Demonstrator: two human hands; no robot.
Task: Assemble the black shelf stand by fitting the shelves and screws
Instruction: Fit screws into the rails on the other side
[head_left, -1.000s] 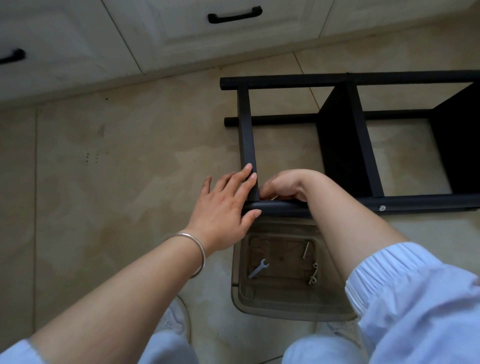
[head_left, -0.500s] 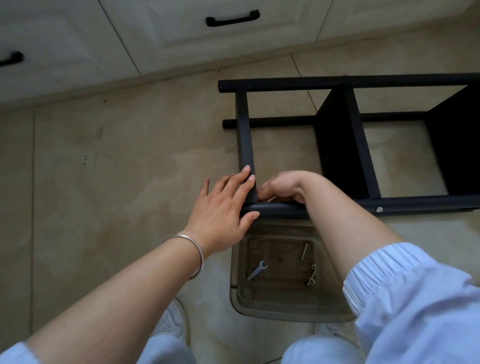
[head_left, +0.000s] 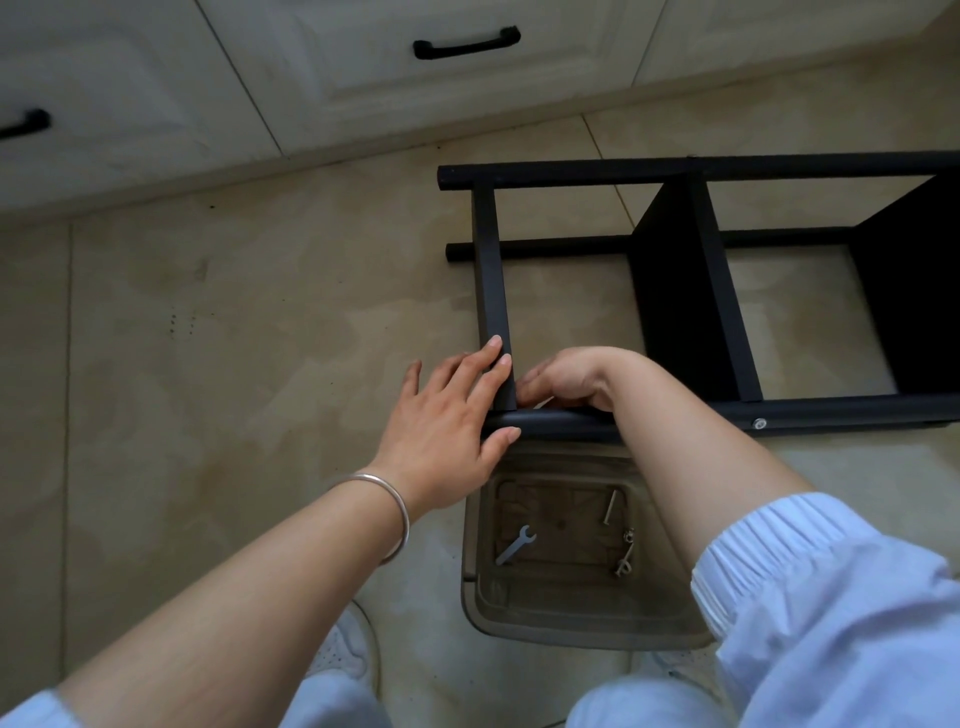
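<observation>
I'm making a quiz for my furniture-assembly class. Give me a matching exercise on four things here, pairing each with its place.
Things:
1. small wrench
2. silver bangle
3. left hand
4. drawer handle

Places:
A. on the white cabinet
B. on the left wrist
C. in the clear plastic tray
D. at the black frame's corner joint

Pairs: 1-C, 2-B, 3-D, 4-A

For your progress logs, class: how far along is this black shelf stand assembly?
Done: two shelves sit in the frame, and one screw shows in the near rail. In hand: the left hand steadies the end crossbar at the corner joint while the right hand works there. Left: hardware and a wrench remain in the tray.
</observation>
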